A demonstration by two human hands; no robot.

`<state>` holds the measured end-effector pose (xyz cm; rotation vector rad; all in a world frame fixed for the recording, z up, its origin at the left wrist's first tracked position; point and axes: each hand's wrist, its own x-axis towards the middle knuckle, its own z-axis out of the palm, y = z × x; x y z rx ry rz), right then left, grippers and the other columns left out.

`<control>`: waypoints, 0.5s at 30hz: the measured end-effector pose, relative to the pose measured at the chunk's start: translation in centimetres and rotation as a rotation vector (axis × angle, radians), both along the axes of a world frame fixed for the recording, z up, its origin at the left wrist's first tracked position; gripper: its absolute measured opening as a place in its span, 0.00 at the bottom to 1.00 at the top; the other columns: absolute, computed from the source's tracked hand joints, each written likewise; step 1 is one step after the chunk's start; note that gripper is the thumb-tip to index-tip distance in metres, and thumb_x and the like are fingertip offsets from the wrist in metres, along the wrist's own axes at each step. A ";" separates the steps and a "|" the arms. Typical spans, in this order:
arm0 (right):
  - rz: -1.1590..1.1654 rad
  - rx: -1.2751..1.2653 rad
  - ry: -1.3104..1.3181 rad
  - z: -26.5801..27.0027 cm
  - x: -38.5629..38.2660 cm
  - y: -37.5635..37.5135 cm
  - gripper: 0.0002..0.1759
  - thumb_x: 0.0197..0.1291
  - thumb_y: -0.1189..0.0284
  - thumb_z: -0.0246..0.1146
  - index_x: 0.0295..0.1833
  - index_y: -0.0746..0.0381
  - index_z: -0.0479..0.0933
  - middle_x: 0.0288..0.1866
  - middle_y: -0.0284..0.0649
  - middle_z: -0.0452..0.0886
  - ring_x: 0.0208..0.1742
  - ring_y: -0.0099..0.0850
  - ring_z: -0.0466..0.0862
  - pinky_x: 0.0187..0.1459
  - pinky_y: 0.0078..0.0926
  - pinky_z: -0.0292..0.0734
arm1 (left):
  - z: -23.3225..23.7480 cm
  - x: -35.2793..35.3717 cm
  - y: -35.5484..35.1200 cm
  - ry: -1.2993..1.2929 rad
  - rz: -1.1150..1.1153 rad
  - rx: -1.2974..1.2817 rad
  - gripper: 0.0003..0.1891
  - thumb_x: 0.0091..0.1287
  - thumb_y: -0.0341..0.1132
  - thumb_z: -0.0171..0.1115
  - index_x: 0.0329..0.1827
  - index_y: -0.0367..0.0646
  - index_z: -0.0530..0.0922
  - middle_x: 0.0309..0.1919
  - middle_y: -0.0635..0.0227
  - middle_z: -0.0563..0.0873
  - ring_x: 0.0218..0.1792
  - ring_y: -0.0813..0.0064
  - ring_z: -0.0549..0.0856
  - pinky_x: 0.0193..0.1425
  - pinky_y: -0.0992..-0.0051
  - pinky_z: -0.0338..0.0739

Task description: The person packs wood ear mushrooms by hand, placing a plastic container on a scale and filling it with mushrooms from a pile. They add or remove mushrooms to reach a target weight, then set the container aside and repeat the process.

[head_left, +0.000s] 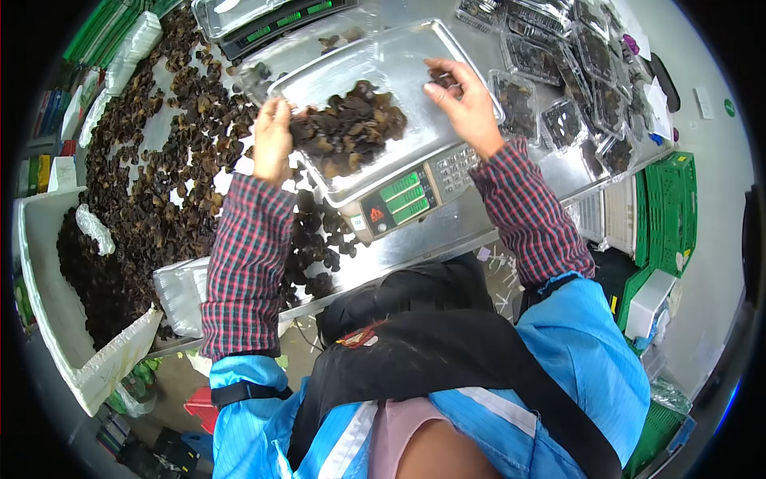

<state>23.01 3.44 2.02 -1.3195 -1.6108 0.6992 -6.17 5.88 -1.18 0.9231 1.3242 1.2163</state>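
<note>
Dark brown wood ear mushrooms [351, 128] lie heaped in a clear plastic box [339, 177] on the metal pan [435, 136] of a digital scale [396, 199]. My left hand [273, 140] is closed at the box's left edge, and its fingertips are partly hidden. Over the right side of the pan, my right hand [467, 104] pinches a small piece of dark wood ear [444, 78] between thumb and fingers. Green digits show on the scale's display, but I cannot read them clearly.
Loose mushrooms [152, 176] spread over the table's left side, by a white foam box [48, 271]. Stacked clear boxes [182, 295] sit near the front edge. Filled packs [586, 64] crowd the right side. Another scale [279, 28] stands behind; green crates [670, 211] are at right.
</note>
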 end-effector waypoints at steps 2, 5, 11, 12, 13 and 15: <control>0.085 -0.008 0.076 0.8 -1.4 -0.5 0.22 0.58 0.67 0.69 0.58 0.61 0.78 0.51 0.39 0.81 0.43 0.26 0.80 0.42 0.22 0.76 | -1.3 1.5 1.1 -0.105 -0.059 -0.083 0.13 0.77 0.37 0.52 0.56 0.37 0.74 0.44 0.66 0.83 0.43 0.76 0.83 0.50 0.74 0.77; 0.112 0.178 -0.232 -0.9 -0.6 0.2 0.21 0.60 0.67 0.68 0.58 0.61 0.78 0.52 0.38 0.81 0.47 0.28 0.79 0.47 0.27 0.76 | 0.7 3.4 1.6 -0.098 -0.081 -0.175 0.13 0.76 0.34 0.52 0.58 0.37 0.74 0.48 0.64 0.84 0.48 0.74 0.82 0.55 0.73 0.75; -0.071 -0.271 0.170 -0.7 3.8 -0.7 0.22 0.68 0.65 0.57 0.64 0.62 0.74 0.42 0.35 0.80 0.37 0.21 0.76 0.44 0.19 0.75 | 4.4 0.5 -1.3 0.371 -0.550 0.403 0.24 0.60 0.30 0.59 0.62 0.44 0.76 0.64 0.60 0.76 0.70 0.61 0.67 0.74 0.62 0.59; -0.078 -0.269 0.173 -0.7 3.9 -1.0 0.22 0.68 0.65 0.57 0.64 0.62 0.74 0.42 0.35 0.80 0.37 0.21 0.76 0.44 0.19 0.75 | 5.0 0.2 -2.9 0.566 -0.639 0.505 0.24 0.59 0.32 0.60 0.61 0.46 0.76 0.66 0.58 0.74 0.72 0.58 0.65 0.75 0.58 0.57; 0.059 -0.397 0.136 -0.8 4.1 -1.3 0.24 0.69 0.63 0.56 0.66 0.62 0.72 0.43 0.33 0.79 0.39 0.20 0.75 0.45 0.18 0.74 | 5.6 -0.1 -4.6 0.762 -0.728 0.611 0.24 0.58 0.34 0.61 0.61 0.47 0.77 0.68 0.57 0.71 0.73 0.54 0.62 0.75 0.55 0.55; 0.256 -0.450 -0.024 -2.7 4.7 -1.7 0.27 0.69 0.64 0.56 0.71 0.62 0.67 0.41 0.30 0.79 0.36 0.17 0.75 0.40 0.18 0.74 | 5.4 -0.2 -7.6 0.826 -0.765 0.486 0.23 0.58 0.33 0.62 0.60 0.49 0.78 0.73 0.58 0.63 0.75 0.50 0.57 0.76 0.53 0.53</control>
